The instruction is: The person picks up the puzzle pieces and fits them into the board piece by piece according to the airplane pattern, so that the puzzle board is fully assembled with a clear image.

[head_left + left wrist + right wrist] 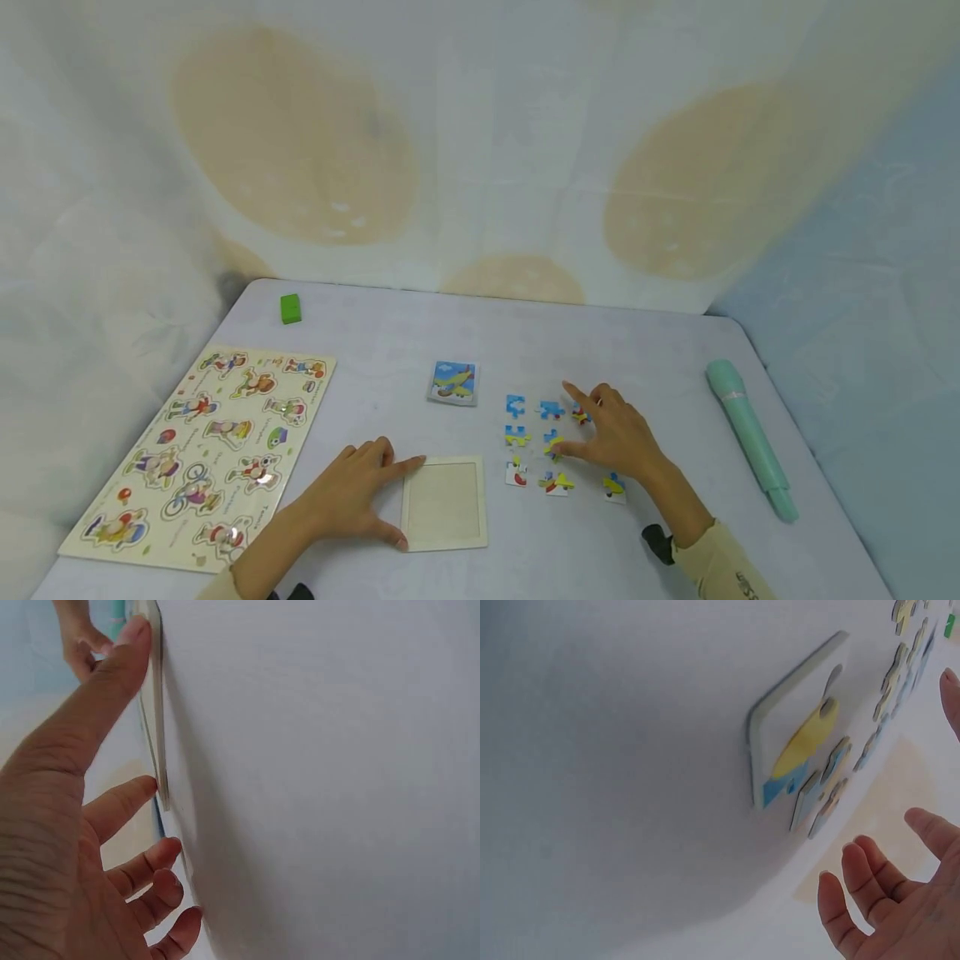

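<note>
My left hand [360, 492] touches the left side of a square, pale frame tray [444, 461], with the index fingertip at its upper corner and the thumb at its lower corner. In the left wrist view the thumb lies straight along the tray's edge [152, 712] and the other fingers are spread. My right hand [618, 433] hovers over a group of small jigsaw pieces [516, 437], thumb and index finger wide apart, holding nothing. It partly covers the right-hand pieces. A yellow, blue and white piece [614, 488] lies below the hand, large in the right wrist view [802, 742].
A small airplane picture [453, 382] lies behind the tray. On the left is a large illustrated puzzle board [251, 429], with a green block [290, 308] beyond it. A mint-green tube-shaped object [753, 442] lies at the right. Cloth walls surround the white table.
</note>
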{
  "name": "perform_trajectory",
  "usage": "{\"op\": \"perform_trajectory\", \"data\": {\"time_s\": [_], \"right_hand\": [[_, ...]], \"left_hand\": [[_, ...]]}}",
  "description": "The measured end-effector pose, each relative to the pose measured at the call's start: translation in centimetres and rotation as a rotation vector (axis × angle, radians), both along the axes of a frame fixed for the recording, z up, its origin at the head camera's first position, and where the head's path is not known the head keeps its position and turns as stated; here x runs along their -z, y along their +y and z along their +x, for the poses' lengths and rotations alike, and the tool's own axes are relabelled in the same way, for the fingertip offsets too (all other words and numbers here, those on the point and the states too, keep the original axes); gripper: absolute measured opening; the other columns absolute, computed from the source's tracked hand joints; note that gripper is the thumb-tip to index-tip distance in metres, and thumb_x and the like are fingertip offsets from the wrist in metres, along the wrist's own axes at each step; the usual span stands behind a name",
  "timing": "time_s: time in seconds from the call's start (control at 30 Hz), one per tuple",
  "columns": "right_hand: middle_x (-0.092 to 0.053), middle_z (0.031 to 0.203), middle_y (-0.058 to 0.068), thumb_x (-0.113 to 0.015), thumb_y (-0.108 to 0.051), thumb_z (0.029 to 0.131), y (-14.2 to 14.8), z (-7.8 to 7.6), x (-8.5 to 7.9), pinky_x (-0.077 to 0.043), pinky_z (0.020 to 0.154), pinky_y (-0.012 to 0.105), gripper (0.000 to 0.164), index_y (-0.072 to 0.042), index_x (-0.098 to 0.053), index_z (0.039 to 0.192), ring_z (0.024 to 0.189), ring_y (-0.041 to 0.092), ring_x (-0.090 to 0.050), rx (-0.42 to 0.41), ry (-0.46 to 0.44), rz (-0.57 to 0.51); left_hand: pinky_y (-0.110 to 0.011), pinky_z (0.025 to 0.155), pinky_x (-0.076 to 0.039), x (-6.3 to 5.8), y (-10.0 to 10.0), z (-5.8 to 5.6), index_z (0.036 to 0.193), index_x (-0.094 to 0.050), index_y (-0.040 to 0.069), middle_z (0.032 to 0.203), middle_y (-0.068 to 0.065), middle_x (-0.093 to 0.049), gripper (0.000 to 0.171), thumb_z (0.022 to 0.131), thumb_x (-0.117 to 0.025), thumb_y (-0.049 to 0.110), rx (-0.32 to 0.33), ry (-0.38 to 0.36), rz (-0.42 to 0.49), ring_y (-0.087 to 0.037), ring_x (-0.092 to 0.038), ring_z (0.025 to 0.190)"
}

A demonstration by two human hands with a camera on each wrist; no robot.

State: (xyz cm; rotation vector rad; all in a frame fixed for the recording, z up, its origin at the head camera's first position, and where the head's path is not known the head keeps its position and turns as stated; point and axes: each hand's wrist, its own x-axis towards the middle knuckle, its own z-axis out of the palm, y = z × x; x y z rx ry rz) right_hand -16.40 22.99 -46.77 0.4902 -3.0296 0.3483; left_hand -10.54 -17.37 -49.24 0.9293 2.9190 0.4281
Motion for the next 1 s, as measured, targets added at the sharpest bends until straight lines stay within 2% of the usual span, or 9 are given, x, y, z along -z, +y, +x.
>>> {"op": "perform_trajectory", "data": {"time_s": [0.2, 0.4, 0.6, 0.8, 1.0], "right_hand": [[-0.050, 0.099, 0.006, -0.080, -0.064, 0.068, -0.5, 0.2, 0.3, -0.036, 0.064, 0.026, 0.096, -0.019, -0.049, 0.147, 0.078, 0.014, -0.042, -0.023, 0.002, -0.051], [-0.046, 0.096, 0.002, -0.084, -0.054, 0.069, -1.3, 0.1, 0.7, -0.036, 0.063, 0.023, 0.084, -0.018, -0.058, 0.140, 0.079, 0.011, -0.040, -0.050, 0.009, -0.119], [-0.046, 0.097, 0.003, -0.084, -0.046, 0.074, -2.6, -0.4, 0.7, -0.035, 0.064, 0.022, 0.070, -0.017, -0.064, 0.134, 0.081, 0.011, -0.040, -0.030, -0.069, -0.203], [-0.047, 0.092, 0.005, -0.082, -0.033, 0.079, -3.6, -1.0, 0.6, -0.034, 0.063, 0.024, 0.056, -0.015, -0.067, 0.130, 0.077, 0.012, -0.040, 0.002, -0.119, -0.292], [-0.049, 0.092, 0.006, -0.082, -0.029, 0.081, -4.6, -1.9, 0.7, -0.034, 0.064, 0.025, 0.051, -0.016, -0.068, 0.129, 0.076, 0.013, -0.040, 0.036, -0.163, -0.305]], "left_hand": [[-0.029, 0.075, -0.031, 0.2, -0.1, 0.2, 0.140, -0.056, 0.035, 0.098, 0.011, -0.041, 0.104, 0.052, -0.064, 0.089, -0.015, 0.003, 0.042, -0.007, -0.037, 0.081], [-0.028, 0.076, -0.030, 0.9, 0.0, 0.1, 0.140, -0.057, 0.036, 0.098, 0.013, -0.038, 0.104, 0.050, -0.065, 0.088, -0.028, -0.010, 0.088, -0.007, -0.037, 0.086], [-0.027, 0.077, -0.030, 1.1, 0.4, -0.3, 0.140, -0.056, 0.037, 0.098, 0.014, -0.037, 0.104, 0.049, -0.068, 0.087, -0.045, -0.020, 0.131, -0.006, -0.037, 0.087], [-0.029, 0.078, -0.031, 0.9, 0.7, -0.4, 0.141, -0.055, 0.037, 0.099, 0.013, -0.037, 0.104, 0.049, -0.073, 0.083, -0.046, -0.068, 0.142, -0.007, -0.037, 0.089], [-0.030, 0.078, -0.030, 0.8, 0.8, -0.4, 0.141, -0.055, 0.036, 0.099, 0.013, -0.037, 0.104, 0.049, -0.077, 0.079, -0.056, -0.094, 0.148, -0.007, -0.037, 0.089]]}}
